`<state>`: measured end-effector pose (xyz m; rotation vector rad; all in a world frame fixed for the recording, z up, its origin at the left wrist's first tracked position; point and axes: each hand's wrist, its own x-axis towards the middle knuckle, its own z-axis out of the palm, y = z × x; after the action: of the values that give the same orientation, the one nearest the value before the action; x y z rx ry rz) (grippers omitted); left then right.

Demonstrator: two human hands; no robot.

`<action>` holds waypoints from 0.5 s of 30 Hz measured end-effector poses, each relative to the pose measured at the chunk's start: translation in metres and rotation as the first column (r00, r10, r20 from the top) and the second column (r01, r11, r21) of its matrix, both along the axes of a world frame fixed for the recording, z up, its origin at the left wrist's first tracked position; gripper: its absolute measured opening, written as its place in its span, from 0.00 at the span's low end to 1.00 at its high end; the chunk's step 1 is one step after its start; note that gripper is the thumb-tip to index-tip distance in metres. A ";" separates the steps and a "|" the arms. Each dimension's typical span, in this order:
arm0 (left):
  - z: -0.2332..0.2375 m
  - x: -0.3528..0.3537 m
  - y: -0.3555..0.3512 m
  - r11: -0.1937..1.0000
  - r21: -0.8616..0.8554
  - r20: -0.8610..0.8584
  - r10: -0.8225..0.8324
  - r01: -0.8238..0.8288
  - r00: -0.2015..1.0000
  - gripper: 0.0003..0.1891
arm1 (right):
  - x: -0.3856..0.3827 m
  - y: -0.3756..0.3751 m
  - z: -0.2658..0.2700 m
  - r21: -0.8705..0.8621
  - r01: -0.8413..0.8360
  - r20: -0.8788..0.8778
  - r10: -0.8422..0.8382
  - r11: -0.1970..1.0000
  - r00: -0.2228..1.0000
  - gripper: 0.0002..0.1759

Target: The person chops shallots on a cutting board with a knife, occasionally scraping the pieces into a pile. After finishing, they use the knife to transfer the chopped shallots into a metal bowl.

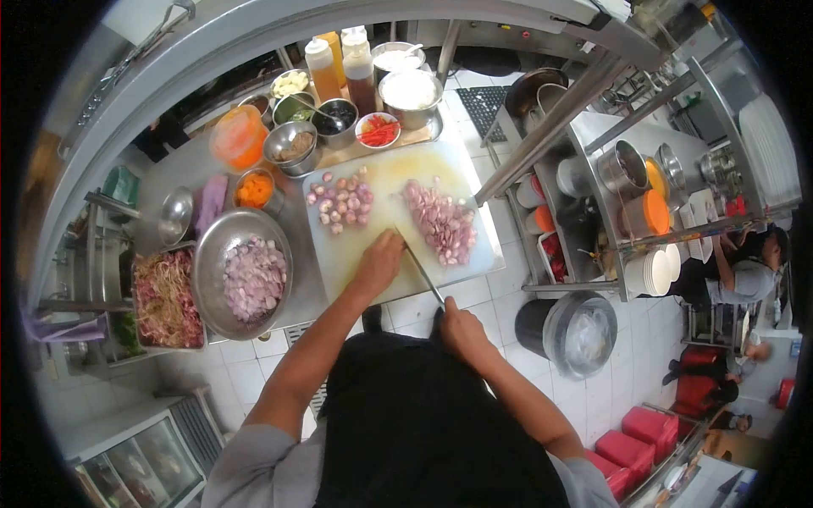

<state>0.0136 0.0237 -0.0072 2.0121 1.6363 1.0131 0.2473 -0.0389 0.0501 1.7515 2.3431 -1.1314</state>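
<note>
My right hand (464, 328) is closed around the handle of a kitchen knife (423, 273), whose blade slants up and left over the white cutting board (339, 258). Beside the blade's tip, my left hand (381, 258) has its fingers curled down on the board; whatever they pinch is hidden. Small whole shallots (340, 200) lie loosely grouped at the board's upper left. A heap of cut purple shallots (442, 223) covers its right side. Left of the board, a steel bowl (207, 284) contains pale, chopped shallots (254, 278).
Behind the board stand squeeze bottles (322, 69), a bowl of sliced red chillies (378, 131) and several other ingredient bowls. A tray of reddish shreds (168, 296) sits far left. A lined bin (584, 334) is on the floor to the right, below a steel shelf unit. Other people are at far right.
</note>
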 end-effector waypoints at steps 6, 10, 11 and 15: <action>0.001 -0.002 0.003 0.999 -0.051 0.015 -0.001 0.001 1.000 0.04 | 0.001 0.000 0.015 -0.082 0.029 0.057 -0.024 0.996 0.998 0.11; -0.012 -0.002 0.004 1.000 0.007 0.019 -0.002 0.002 1.000 0.03 | -0.002 0.003 0.005 -0.031 0.005 0.010 -0.005 1.000 1.000 0.10; -0.017 -0.004 0.004 1.000 0.026 -0.005 -0.003 0.003 1.000 0.03 | -0.002 0.003 0.012 -0.053 0.018 0.034 -0.016 0.998 0.999 0.10; -0.005 -0.003 0.002 0.998 -0.064 -0.012 0.009 -0.009 1.000 0.03 | -0.002 0.001 0.012 -0.096 0.040 0.077 -0.033 0.995 0.997 0.10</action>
<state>0.0103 0.0258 -0.0117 1.9745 1.6638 0.9417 0.2457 -0.0378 0.0617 1.7788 2.1839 -1.1424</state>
